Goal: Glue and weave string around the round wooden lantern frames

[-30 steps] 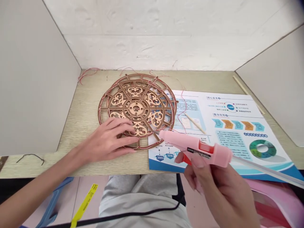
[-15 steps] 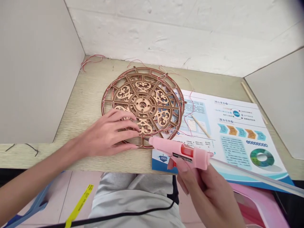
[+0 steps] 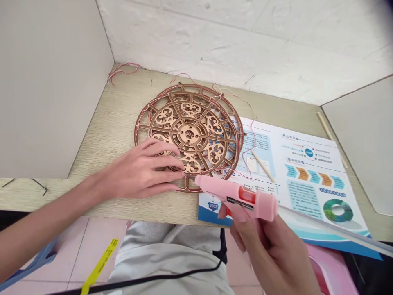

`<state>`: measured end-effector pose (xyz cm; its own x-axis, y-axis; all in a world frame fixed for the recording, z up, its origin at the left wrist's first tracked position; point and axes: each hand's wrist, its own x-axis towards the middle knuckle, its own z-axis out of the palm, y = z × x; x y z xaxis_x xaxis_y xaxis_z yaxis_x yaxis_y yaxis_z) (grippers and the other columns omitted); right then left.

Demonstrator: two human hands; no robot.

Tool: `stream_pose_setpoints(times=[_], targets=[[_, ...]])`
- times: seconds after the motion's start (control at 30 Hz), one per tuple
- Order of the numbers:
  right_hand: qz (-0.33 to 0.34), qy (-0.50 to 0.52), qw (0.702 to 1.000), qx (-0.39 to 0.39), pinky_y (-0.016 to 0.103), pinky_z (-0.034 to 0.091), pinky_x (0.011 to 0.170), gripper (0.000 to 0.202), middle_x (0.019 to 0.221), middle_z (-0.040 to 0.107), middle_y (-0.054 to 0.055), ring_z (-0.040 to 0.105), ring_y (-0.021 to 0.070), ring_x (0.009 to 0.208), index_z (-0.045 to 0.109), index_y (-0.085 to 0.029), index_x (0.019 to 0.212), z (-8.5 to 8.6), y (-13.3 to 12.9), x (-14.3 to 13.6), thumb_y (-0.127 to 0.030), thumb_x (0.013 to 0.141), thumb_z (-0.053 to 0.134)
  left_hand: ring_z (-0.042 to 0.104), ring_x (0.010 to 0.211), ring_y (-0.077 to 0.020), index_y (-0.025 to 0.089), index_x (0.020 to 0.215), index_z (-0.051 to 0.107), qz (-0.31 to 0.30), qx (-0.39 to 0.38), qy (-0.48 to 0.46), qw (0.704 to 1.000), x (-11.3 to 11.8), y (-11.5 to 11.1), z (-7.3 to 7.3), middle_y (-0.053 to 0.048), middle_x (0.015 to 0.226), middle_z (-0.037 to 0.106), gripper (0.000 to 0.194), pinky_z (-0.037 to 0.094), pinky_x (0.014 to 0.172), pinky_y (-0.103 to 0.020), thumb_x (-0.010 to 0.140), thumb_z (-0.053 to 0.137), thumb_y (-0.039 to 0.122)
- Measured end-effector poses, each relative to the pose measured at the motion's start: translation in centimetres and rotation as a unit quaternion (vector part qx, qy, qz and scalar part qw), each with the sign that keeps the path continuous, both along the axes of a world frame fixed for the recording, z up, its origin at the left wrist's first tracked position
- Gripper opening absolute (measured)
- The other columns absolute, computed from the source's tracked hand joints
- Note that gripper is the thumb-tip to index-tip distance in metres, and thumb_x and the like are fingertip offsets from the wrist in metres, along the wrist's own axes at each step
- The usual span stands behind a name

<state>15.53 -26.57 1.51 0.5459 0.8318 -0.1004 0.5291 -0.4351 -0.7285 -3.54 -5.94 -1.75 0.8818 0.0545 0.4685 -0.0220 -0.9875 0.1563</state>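
Two round openwork brown discs [image 3: 189, 134] lie overlapped on the wooden table, with thin red and white wires [image 3: 252, 135] along their rims. My left hand [image 3: 150, 168] lies on the near left part of the upper disc, fingers spread and slightly bent, fingertips close to the rim. My right hand [image 3: 264, 246] is wrapped round the handle of a pink glue gun [image 3: 221, 190]. The gun's nozzle points left at the near rim, just beside my left fingertips. A long translucent glue stick [image 3: 337, 231] sticks out of the gun's back.
A printed blue and white sheet [image 3: 276, 143] lies under the discs' right side, a small wooden stick [image 3: 264, 166] on it. Another stick [image 3: 324, 125] is at the right. Loose wires [image 3: 123, 69] lie at the back left. A black cable [image 3: 159, 278] crosses below the table.
The view has shifted and tilted slightly. Both hands, the glue gun and the discs keep nearly the same places relative to each other.
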Motion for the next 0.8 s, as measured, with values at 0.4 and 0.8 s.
stream_pose_setpoints(times=[0.4,0.8], targets=[[0.047,0.01,0.999,-0.005,0.027,0.033,0.039,0.045,0.051,0.046,-0.003,0.041,0.0135,0.044,0.054,-0.025,0.069,-0.24,-0.42,0.87,-0.061,0.096,0.056,0.067,0.116,-0.0228,0.022,0.11,0.076,-0.008,0.014,0.002,1.0,0.1,0.03,-0.11,-0.002,0.118,0.078,0.023,0.048,0.095,-0.037,0.101,0.061,0.037],[0.036,0.007,0.999,-0.001,0.025,0.036,0.039,0.043,0.052,0.047,-0.004,0.044,0.0133,0.046,0.059,-0.023,0.076,-0.06,-0.14,0.31,-0.059,0.098,0.054,0.065,0.118,-0.0221,0.023,0.114,0.075,-0.002,0.034,0.014,0.999,-0.03,-0.05,-0.35,-0.002,0.119,0.078,0.024,0.048,0.095,-0.037,0.102,0.059,0.035]])
